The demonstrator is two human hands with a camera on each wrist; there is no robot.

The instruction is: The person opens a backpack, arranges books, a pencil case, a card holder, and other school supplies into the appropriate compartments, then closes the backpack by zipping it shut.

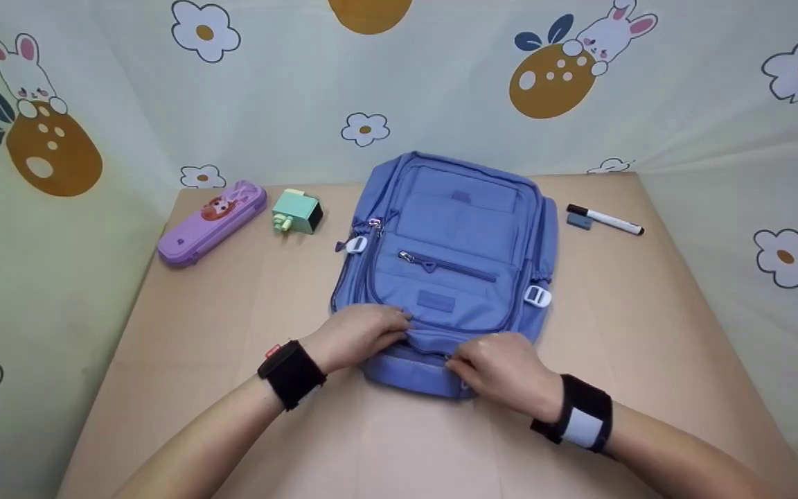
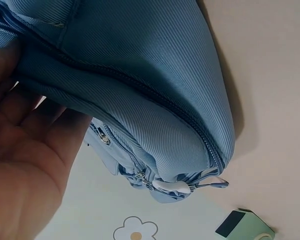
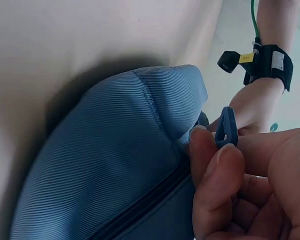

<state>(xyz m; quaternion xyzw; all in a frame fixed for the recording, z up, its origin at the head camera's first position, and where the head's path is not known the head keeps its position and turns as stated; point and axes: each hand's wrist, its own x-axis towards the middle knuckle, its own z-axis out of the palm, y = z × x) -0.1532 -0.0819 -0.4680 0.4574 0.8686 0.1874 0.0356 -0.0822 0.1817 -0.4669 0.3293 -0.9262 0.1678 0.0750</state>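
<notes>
A blue backpack (image 1: 465,232) lies front side up on the table, its bottom end toward me. My left hand (image 1: 357,334) grips a fold of fabric by the lower zipper; in the left wrist view the fingers (image 2: 60,125) go behind that fold, and the fingertips are hidden. At the right side of the same lower part, my right hand (image 1: 506,367) pinches a zipper pull. Seen from the right wrist, the blue pull tab (image 3: 228,126) sticks out between thumb and fingers, beside the dark zipper track (image 3: 140,205).
Left of the backpack are a purple pencil case (image 1: 212,225) and a small green box-shaped object (image 1: 296,210). To the right lie a marker (image 1: 607,220) and a small blue-grey block (image 1: 578,221). Patterned cloth (image 1: 288,90) hangs behind the table (image 1: 233,360).
</notes>
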